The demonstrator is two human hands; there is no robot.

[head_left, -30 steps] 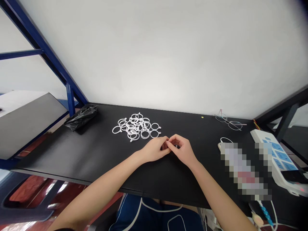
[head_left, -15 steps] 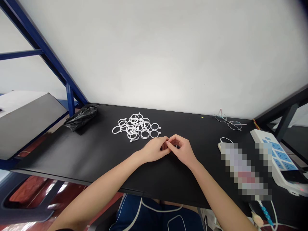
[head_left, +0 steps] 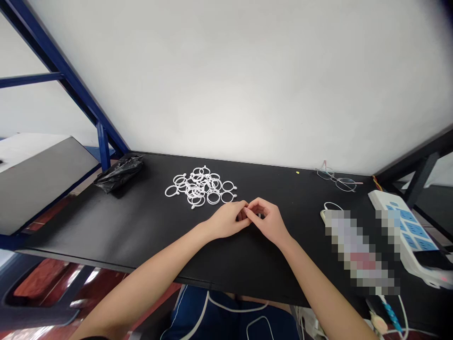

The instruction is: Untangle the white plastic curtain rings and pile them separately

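My left hand and my right hand meet above the black desk, fingertips touching. Both are closed, with thumbs and fingers pinched together. A small whitish bit shows among the right fingers; what it belongs to is hidden by the hands. Just beyond the left hand lies a loose pile of white plastic rings, each with a small tab. Several of them overlap, and a few lie at the pile's edges.
A crumpled black plastic bag lies at the desk's left end. On the right are wire-framed glasses, a blurred-out phone with a cable, and a white power strip with blue sockets. A pale wall rises behind the black desk.
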